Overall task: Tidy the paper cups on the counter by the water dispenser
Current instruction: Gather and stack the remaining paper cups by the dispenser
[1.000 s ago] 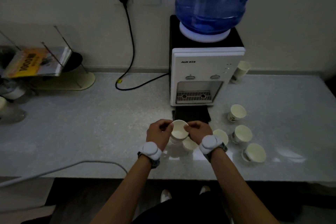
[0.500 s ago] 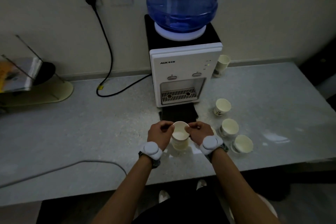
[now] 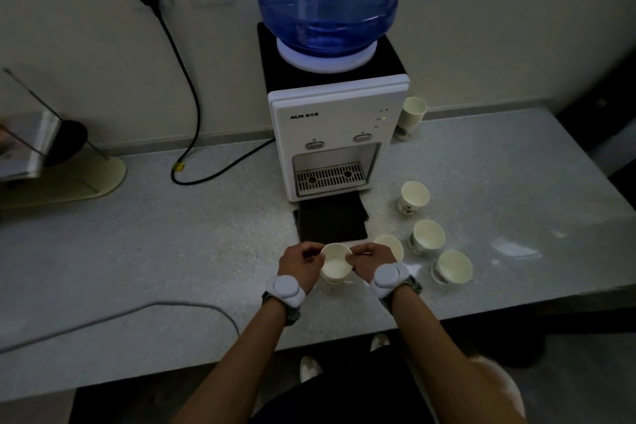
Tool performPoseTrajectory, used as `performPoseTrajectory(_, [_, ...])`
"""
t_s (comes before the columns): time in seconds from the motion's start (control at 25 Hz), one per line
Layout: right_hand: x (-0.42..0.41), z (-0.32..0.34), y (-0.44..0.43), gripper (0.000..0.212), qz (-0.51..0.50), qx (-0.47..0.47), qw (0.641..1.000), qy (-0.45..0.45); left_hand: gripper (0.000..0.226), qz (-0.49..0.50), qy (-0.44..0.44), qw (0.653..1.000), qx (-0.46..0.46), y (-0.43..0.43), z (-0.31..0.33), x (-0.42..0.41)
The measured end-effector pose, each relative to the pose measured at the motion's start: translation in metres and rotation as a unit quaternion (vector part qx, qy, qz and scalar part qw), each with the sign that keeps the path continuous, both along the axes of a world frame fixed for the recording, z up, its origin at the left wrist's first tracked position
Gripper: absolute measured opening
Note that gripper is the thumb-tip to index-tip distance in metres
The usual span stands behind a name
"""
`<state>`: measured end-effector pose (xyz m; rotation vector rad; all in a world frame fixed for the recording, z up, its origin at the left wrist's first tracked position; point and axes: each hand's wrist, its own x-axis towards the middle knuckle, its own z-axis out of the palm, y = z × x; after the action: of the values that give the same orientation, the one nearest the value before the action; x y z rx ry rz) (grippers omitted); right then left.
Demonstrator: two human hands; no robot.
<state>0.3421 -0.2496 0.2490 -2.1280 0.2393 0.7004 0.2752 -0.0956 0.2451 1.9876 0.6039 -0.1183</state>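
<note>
both hands, left hand (image 3: 300, 265) and right hand (image 3: 372, 261), pinch one paper cup (image 3: 336, 265) by its rim (probably stacking); press straight down, gently, so it doesn't crumple.

Paper cups in view: six
- one (image 3: 336, 264) held between the hands, possibly nested on another below; cannot tell
- one (image 3: 390, 244) just behind the right hand, partly hidden
- three loose to the right of the dispenser front: (image 3: 414, 197), (image 3: 428, 236), (image 3: 453, 266)
- one (image 3: 412, 113) beside the dispenser, near the wall

Hands: two, left (image 3: 300, 268) and right (image 3: 372, 262)
Wrist bands: two
Water dispensers: one (image 3: 335, 134)
Water bottles: one (image 3: 327, 0)
Wall sockets: two
Dark mats: one (image 3: 331, 220)
</note>
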Motion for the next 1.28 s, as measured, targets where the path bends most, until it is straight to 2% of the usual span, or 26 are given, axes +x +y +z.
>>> performPoseTrajectory(0.32, [-0.008,-0.011,-0.006,0.025,0.026,0.005,1.000,0.007,0.022,-0.005,0.029,0.999,0.013,-0.006,-0.012,-0.008])
performPoseTrajectory(0.8, [-0.003,-0.006,-0.016,0.021,0.014,0.024,0.999,0.035,0.022,-0.004,0.008,1.000,0.004,-0.014,-0.003,-0.007])
performPoseTrajectory(1.0, [0.013,0.017,-0.030,0.022,0.029,0.011,0.999,-0.028,0.023,-0.012,-0.040,0.999,0.022,-0.024,0.019,0.007])
performPoseTrajectory(1.12, [0.022,0.028,-0.040,0.020,-0.014,0.030,0.998,-0.043,0.024,-0.017,-0.072,0.997,0.016,-0.032,0.033,0.018])
performPoseTrajectory(1.24, [0.030,0.037,-0.049,0.006,-0.067,0.046,0.995,-0.056,0.022,-0.024,-0.097,0.995,-0.009,-0.040,0.044,0.028])
performPoseTrajectory(1.28, [0.033,0.040,-0.052,0.010,-0.077,0.046,0.994,-0.060,0.021,-0.027,-0.104,0.994,-0.025,-0.044,0.048,0.032])
